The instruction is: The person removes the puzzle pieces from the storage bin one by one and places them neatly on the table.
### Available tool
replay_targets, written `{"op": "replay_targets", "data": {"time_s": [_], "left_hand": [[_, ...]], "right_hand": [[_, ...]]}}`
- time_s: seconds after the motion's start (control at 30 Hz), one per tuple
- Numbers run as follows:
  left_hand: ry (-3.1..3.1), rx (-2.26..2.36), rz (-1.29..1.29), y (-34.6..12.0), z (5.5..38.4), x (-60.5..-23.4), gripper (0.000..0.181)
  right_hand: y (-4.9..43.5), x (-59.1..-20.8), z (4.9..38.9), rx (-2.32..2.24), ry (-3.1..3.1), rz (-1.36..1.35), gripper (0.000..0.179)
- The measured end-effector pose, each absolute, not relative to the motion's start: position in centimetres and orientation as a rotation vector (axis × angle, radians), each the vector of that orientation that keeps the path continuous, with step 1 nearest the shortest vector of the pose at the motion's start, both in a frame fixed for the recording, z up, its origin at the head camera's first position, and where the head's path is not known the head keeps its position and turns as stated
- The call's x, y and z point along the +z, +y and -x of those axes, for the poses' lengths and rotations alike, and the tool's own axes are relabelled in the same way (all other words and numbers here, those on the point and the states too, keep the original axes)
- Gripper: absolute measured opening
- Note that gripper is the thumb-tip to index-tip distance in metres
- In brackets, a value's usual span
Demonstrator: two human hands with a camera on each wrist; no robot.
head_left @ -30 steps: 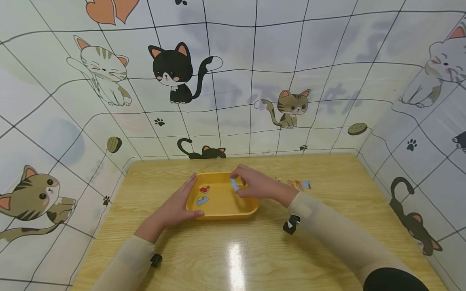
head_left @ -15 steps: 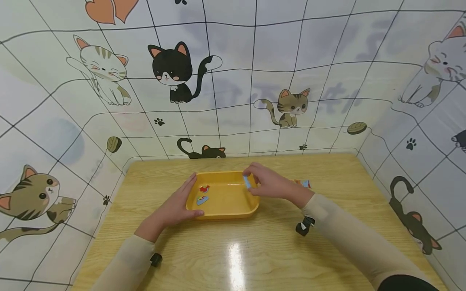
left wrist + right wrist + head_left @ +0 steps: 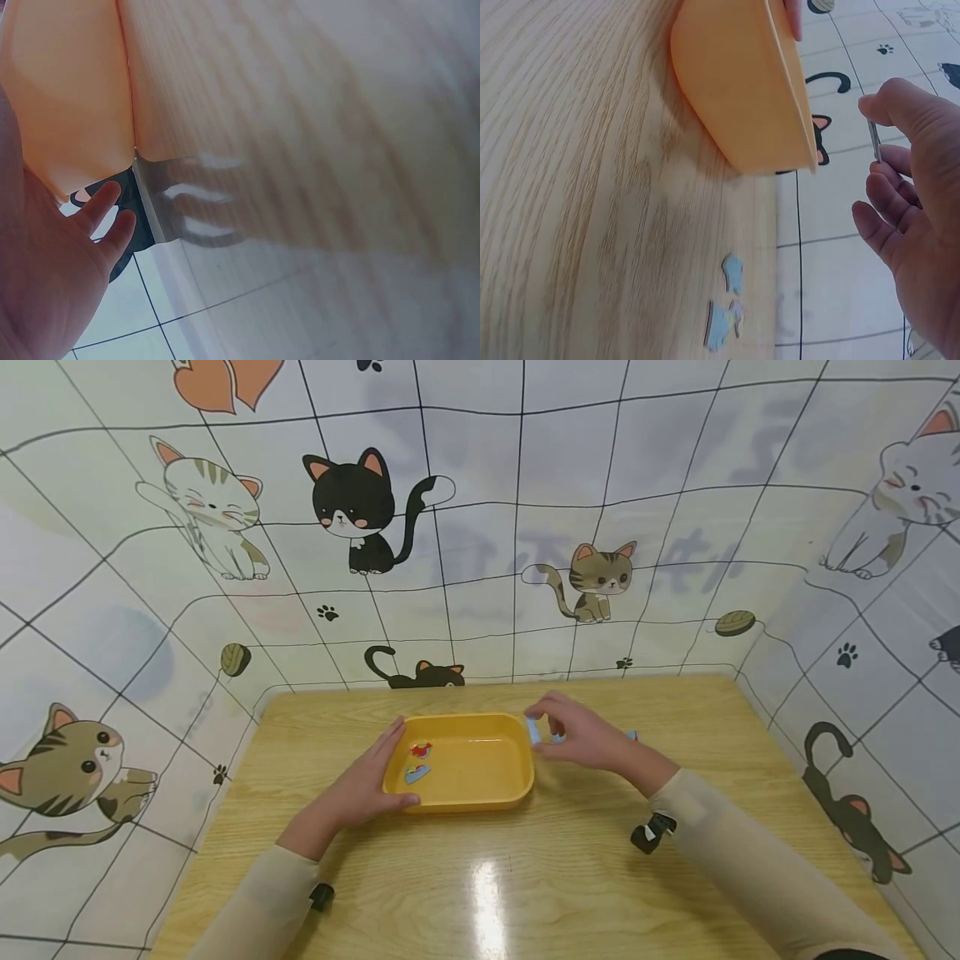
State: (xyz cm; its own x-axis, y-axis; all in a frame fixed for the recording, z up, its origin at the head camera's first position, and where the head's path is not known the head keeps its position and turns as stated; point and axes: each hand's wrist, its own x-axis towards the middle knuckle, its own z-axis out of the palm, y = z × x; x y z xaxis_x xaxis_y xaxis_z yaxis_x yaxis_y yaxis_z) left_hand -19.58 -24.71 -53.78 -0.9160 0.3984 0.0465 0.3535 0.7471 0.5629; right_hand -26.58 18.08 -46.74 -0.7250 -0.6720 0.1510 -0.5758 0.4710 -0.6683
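Note:
A yellow plastic tray [image 3: 450, 807] lies on the table. My left hand [image 3: 365, 781] rests against its left end, fingers spread along the rim and thumb at the front corner. Inside the tray, at the left, are a small red cut-out piece [image 3: 422, 750] and a light-blue one [image 3: 417, 773]. Just beyond the tray's right end, my right hand [image 3: 588, 737] pinches a thin, flat light-blue piece [image 3: 533, 731] between thumb and fingers. The right wrist view shows this held piece [image 3: 874, 141] edge-on.
On the wooden table [image 3: 420, 877], right of the tray, lie several flat pieces, among them a light-blue piece [image 3: 733, 274] and a larger one [image 3: 717, 328]. My right hand mostly hides them in the head view. A cat-patterned wall [image 3: 480, 568] stands behind the table.
My right hand has moved right, from over the tray to past its right end, with the light-blue piece still pinched. The left hand and the tray stay in place.

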Motion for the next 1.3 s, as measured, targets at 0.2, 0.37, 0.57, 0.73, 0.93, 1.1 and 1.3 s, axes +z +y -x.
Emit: {"op": "replay_targets", "data": {"time_s": [0.2,0.37,0.57,0.73,0.93,1.1,1.3], "left_hand": [[2.858,0.903,-0.609,-24.7,19.5,-53.7,0.131],[2.862,0.888,-0.611,-24.8,19.5,-53.6,0.131],[2.863,0.893,-0.621,-24.8,19.4,-53.5,0.130],[2.872,0.881,-0.625,-24.7,19.4,-53.5,0.131],[2.863,0.898,-0.620,-24.7,19.4,-53.5,0.131],[2.861,0.897,-0.605,-24.7,19.4,-53.5,0.132],[2.870,0.884,-0.599,-24.6,19.5,-53.7,0.132]], "right_hand": [[19.9,-47.2,26.8,-1.115,2.614,1.106,0.047],[21.4,-47.5,26.9,-1.148,2.631,1.105,0.046],[23.3,-47.7,26.9,-1.137,2.679,1.043,0.048],[25.2,-47.7,26.8,-1.110,2.705,0.968,0.051],[27.4,-47.9,26.9,-1.096,2.757,0.969,0.049],[29.0,-48.0,27.0,-1.096,2.769,0.963,0.049],[31.1,-48.2,27.2,-1.074,2.804,0.919,0.049]]}}
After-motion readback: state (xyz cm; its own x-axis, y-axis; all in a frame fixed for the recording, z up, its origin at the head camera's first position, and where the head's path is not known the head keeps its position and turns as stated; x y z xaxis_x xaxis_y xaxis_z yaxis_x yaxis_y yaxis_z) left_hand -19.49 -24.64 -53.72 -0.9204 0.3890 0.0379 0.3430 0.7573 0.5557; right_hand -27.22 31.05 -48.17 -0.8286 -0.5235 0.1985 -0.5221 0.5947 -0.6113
